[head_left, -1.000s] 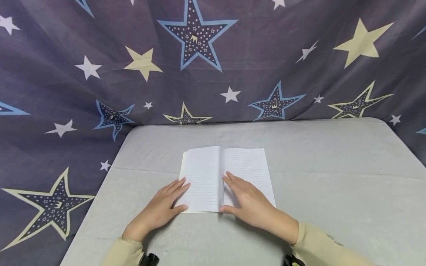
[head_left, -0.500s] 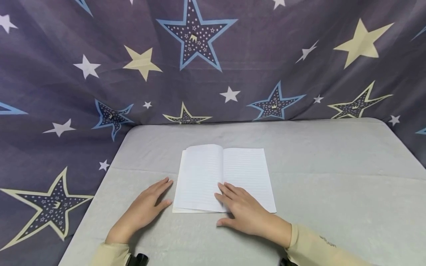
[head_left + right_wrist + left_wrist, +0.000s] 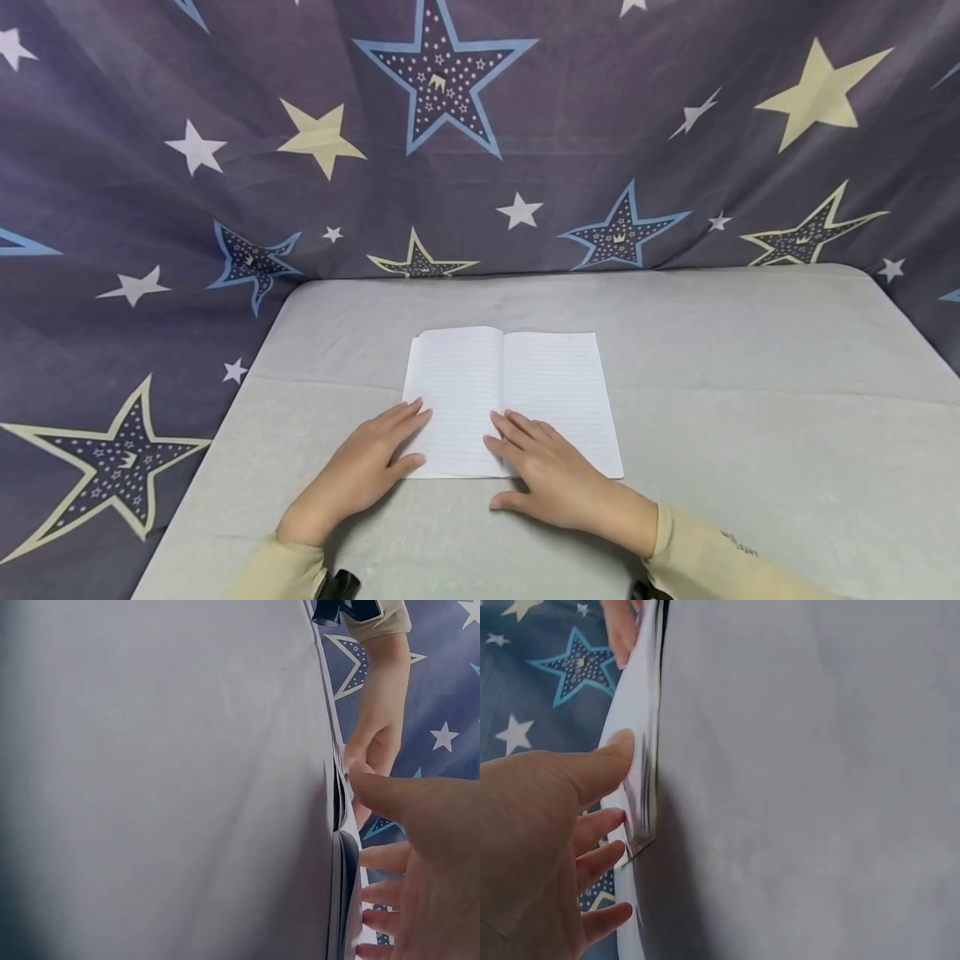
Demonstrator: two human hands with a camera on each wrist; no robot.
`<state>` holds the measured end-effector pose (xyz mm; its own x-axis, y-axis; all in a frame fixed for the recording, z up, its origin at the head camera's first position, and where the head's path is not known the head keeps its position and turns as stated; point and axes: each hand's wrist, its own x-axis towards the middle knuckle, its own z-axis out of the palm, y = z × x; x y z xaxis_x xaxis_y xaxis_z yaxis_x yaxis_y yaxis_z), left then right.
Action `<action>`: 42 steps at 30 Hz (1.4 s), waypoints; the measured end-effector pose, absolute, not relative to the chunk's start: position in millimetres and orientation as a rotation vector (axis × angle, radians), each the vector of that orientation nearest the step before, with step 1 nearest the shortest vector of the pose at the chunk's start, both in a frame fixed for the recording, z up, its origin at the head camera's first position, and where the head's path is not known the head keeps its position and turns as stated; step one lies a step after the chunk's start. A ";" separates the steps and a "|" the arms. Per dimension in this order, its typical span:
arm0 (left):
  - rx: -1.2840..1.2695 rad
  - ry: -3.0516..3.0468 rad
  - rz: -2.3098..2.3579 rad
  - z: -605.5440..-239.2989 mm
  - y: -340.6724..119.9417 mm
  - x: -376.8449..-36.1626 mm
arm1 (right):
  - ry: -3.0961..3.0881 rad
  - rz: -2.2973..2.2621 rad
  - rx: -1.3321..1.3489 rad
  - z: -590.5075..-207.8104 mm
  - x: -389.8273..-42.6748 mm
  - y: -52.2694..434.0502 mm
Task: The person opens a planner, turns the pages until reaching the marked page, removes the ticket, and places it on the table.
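An open notebook with lined white pages lies flat on the table. My left hand rests at the left page's lower outer corner, fingers spread and fairly straight, thumb and fingertips on the paper. In the left wrist view that thumb presses on the page near the notebook's edge. My right hand lies over the lower part of the centre fold, its fingertips on the left page beside the crease and its thumb below the bottom edge. From the right wrist, the fingers look extended along the page.
A pale grey cloth covers the table. Behind it and along the left hangs a dark curtain printed with stars. Both forearms wear beige sleeves with black wrist devices.
The upright page has gone over to the left and lies flat. My left hand moved off the notebook, then back onto its corner. My right hand shifted slightly lower and left across the fold.
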<state>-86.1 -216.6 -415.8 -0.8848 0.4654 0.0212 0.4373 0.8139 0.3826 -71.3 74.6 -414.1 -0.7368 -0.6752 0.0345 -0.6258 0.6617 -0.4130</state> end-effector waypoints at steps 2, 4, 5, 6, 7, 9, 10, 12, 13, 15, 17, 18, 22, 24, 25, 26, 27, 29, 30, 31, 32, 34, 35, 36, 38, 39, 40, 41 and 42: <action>0.720 2.913 0.561 -417.1 -213.8 -86.8 | 2.741 -0.647 -1.082 -413.3 -71.5 76.0; 0.710 2.910 0.543 -418.4 -212.6 -87.5 | 2.726 -0.691 -1.087 -412.4 -72.0 79.0; 0.715 2.909 0.537 -418.6 -212.5 -87.6 | 2.723 -0.713 -1.089 -411.9 -72.3 81.3; 0.718 2.909 0.535 -418.7 -212.7 -87.6 | 2.723 -0.732 -1.092 -411.3 -72.8 84.1; 0.722 2.909 0.533 -418.7 -212.9 -87.6 | 2.728 -0.755 -1.099 -410.8 -73.6 87.5; 0.731 2.906 0.533 -418.3 -213.4 -87.4 | 2.757 -0.781 -1.119 -409.9 -75.9 96.2; 0.736 2.905 0.534 -418.3 -213.7 -87.4 | 2.776 -0.793 -1.122 -409.4 -77.4 101.4; 0.742 2.900 0.537 -418.1 -214.1 -87.3 | 2.814 -0.812 -1.117 -408.4 -80.8 113.2; 0.742 2.899 0.538 -418.0 -214.2 -87.3 | 2.827 -0.823 -1.110 -408.0 -82.7 119.6; 0.737 2.896 0.539 -417.9 -214.5 -87.2 | 2.845 -0.836 -1.072 -407.2 -86.2 132.9; 0.731 2.891 0.542 -417.7 -214.5 -87.0 | 2.853 -0.842 -1.025 -406.8 -89.2 146.2; 0.727 2.890 0.543 -417.5 -214.6 -86.7 | 2.854 -0.840 -1.007 -406.7 -90.5 152.5; 0.715 2.883 0.554 -416.9 -214.2 -86.0 | 2.844 -0.808 -0.957 -408.2 -93.4 174.7; 0.715 2.882 0.553 -417.0 -214.0 -85.8 | 2.837 -0.788 -0.954 -410.0 -94.4 183.0; 0.715 2.882 0.552 -417.3 -213.9 -85.8 | 2.833 -0.779 -0.952 -411.0 -94.9 186.4; 0.715 2.881 0.549 -417.7 -213.9 -85.9 | 2.831 -0.771 -0.952 -412.3 -95.5 189.2; 0.715 2.879 0.549 -418.0 -213.9 -85.9 | 2.828 -0.764 -0.953 -413.6 -96.1 191.6; 0.716 2.878 0.547 -418.0 -214.0 -85.8 | 2.819 -0.760 -0.949 -416.0 -97.2 194.9; 0.715 2.878 0.549 -417.9 -214.1 -85.7 | 2.812 -0.760 -0.944 -417.1 -97.7 196.1; 0.716 2.876 0.551 -417.7 -214.2 -85.6 | 2.808 -0.758 -0.937 -417.9 -98.1 197.0; 0.718 2.874 0.555 -417.3 -214.3 -85.4 | 2.805 -0.758 -0.934 -418.5 -98.7 197.5; 0.721 2.873 0.562 -417.0 -214.4 -85.1 | 2.799 -0.760 -0.922 -419.1 -99.5 197.9; 0.722 2.872 0.564 -417.2 -214.6 -85.1 | 2.799 -0.758 -0.917 -419.3 -99.8 197.9; 0.723 2.872 0.568 -417.3 -214.6 -85.1 | 2.801 -0.753 -0.912 -419.4 -99.9 197.7; 0.718 2.872 0.573 -417.5 -214.5 -84.9 | 2.815 -0.743 -0.914 -419.5 -100.1 197.0; 0.713 2.873 0.574 -417.6 -214.5 -84.8 | 2.823 -0.738 -0.914 -419.7 -99.9 196.6; 0.713 2.875 0.575 -418.0 -214.7 -84.7 | 2.833 -0.731 -0.915 -420.0 -99.7 196.2; 0.709 2.875 0.577 -418.2 -214.6 -84.7 | 2.845 -0.723 -0.916 -420.3 -99.5 195.8; 0.706 2.875 0.577 -418.3 -214.4 -84.6 | 2.858 -0.716 -0.916 -420.6 -99.1 195.3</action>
<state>-84.6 -214.4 -418.3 -0.8831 0.4683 -0.0299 0.4204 0.8179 0.3927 -99.1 195.3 -420.6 -0.8225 -0.5623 0.0858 -0.5363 0.7163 -0.4464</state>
